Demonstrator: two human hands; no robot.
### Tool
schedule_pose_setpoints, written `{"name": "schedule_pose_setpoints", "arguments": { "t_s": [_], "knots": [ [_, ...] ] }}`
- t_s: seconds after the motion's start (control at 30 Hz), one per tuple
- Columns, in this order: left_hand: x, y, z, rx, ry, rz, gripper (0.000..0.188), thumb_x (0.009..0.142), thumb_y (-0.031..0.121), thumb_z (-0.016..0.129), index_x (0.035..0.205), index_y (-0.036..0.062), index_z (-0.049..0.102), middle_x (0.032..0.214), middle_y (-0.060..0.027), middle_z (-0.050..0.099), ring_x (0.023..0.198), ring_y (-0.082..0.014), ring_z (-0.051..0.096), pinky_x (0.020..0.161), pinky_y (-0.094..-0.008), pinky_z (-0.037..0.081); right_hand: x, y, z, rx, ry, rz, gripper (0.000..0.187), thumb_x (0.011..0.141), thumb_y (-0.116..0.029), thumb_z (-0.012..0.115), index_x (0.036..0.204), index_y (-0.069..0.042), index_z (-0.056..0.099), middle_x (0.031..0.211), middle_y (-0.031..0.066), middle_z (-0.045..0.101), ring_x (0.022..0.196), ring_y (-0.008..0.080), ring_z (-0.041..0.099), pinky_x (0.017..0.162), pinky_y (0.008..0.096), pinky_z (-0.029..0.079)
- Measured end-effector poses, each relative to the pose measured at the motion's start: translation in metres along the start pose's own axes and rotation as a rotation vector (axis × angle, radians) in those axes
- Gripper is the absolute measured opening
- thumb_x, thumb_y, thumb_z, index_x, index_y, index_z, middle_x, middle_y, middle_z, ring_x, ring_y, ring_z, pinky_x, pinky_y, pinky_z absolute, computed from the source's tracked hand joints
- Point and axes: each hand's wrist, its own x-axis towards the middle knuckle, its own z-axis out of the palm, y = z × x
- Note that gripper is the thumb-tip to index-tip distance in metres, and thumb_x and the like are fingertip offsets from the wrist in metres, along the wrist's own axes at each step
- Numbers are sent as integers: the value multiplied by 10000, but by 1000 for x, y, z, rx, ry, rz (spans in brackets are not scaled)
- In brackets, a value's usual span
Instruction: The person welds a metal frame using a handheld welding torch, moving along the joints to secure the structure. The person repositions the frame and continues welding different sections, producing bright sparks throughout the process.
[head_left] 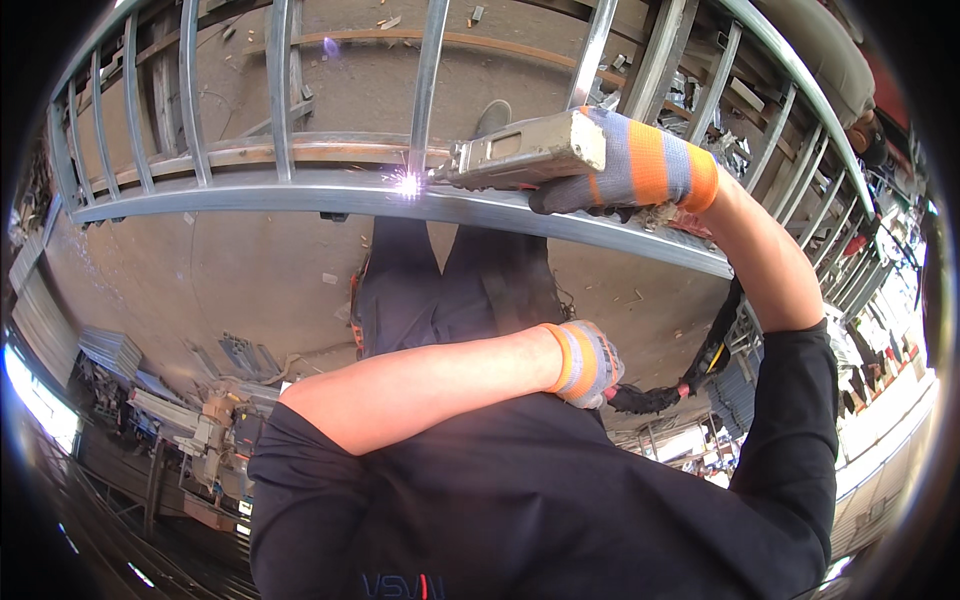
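Observation:
My right hand (640, 165), in a grey and orange striped glove with dark fingers, is closed around a boxy, pale welding gun (525, 152). The gun's tip points left, at a bright violet-white spark (408, 185). This spark burns where an upright metal bar (428, 85) meets the long lower rail of a metal frame (330, 197). Across my body, my left hand (590, 365), in a matching glove, is curled at the end of a black-wrapped cable (645, 400). Its fingers are partly hidden, but the cable comes out from the fist.
Several more uprights (190, 90) run along the frame, and its curved rail (800, 75) bends round at the right. Offcuts and scraps (690, 95) lie on the floor beyond. Machinery (215, 430) stands at the lower left, near stacked metal profiles (110, 350).

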Motion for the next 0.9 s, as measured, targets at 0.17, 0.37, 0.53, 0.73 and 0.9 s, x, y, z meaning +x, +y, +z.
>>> {"name": "schedule_pose_setpoints", "arguments": {
  "t_s": [0.17,0.37,0.53,0.73,0.9],
  "knots": [
    [-2,-2,1,-18,18,23,343,955,363,681,1168,108,767,1121,-94,809,1087,-320,760,924,-454,584,1,2,-1,-16,-7,2,549,818,-390,908,1250,-87,760,869,20,750,661,93,640,565,270,519],
    [-3,-2,1,-2,10,12,341,963,370,682,1170,115,773,1121,-102,810,1081,-325,762,923,-458,585,4,6,4,11,33,-156,547,828,-394,898,1260,-90,758,823,15,731,633,86,628,531,268,508],
    [-2,-1,-1,-22,-6,4,352,971,381,681,1186,118,771,1117,-106,810,1081,-327,761,925,-462,583,-1,5,-1,-51,-5,-3,514,840,-379,887,1243,-83,768,778,-4,708,579,80,597,490,261,475],
    [0,-3,2,-23,-5,24,367,978,387,673,1221,128,762,1147,-78,812,1095,-309,762,943,-450,581,-3,3,1,24,-11,-52,484,852,-345,874,1251,-89,778,797,-4,719,615,68,603,519,262,483],
    [-1,-3,1,-1,-2,22,368,980,390,669,1221,126,760,1163,-67,811,1116,-300,757,953,-447,578,-4,-1,-1,2,-38,-78,456,855,-287,868,1249,-77,780,810,3,726,638,63,604,537,273,485]
  ]
}}
